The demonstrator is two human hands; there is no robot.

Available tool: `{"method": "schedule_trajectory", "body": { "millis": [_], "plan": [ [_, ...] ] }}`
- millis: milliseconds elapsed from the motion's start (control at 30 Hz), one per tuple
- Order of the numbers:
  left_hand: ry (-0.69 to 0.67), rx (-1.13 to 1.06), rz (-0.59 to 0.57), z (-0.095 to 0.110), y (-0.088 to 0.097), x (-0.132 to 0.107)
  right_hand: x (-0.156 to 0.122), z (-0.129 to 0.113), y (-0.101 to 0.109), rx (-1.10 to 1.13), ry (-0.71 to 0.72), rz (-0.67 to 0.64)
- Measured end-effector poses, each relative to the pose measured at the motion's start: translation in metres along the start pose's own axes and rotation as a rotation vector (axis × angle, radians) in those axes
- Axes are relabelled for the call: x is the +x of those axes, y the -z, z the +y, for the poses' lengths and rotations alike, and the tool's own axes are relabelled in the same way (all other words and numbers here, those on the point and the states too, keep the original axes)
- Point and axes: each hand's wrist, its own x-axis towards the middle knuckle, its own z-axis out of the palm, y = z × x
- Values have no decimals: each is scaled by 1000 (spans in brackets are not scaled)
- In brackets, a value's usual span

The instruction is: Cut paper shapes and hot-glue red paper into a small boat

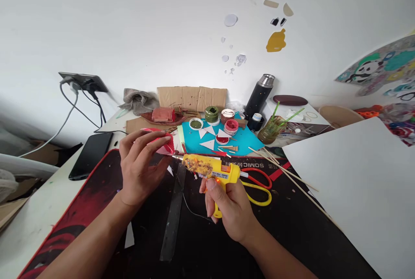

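Okay, right hand (228,203) is wrapped around the yellow glue gun (207,166), nozzle pointing left. Left hand (139,164) grips a red-pink piece (166,144) right at the nozzle tip; can't tell if they touch. Dark flat strip (171,225) lies on the mat (207,253) between the forearms; yellow handle loop (259,204) just right of the gun. Beyond: blue sheet (251,140) with paint jars (212,115), white triangles (208,144).
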Motion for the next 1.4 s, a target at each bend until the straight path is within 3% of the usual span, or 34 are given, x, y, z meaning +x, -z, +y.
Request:
{"method": "schedule_trajectory", "body": {
  "millis": [1400],
  "plan": [
    [-9, 92, 60, -6, 4, -7, 0, -2, 1, -25, -27, 33]
  ]
}}
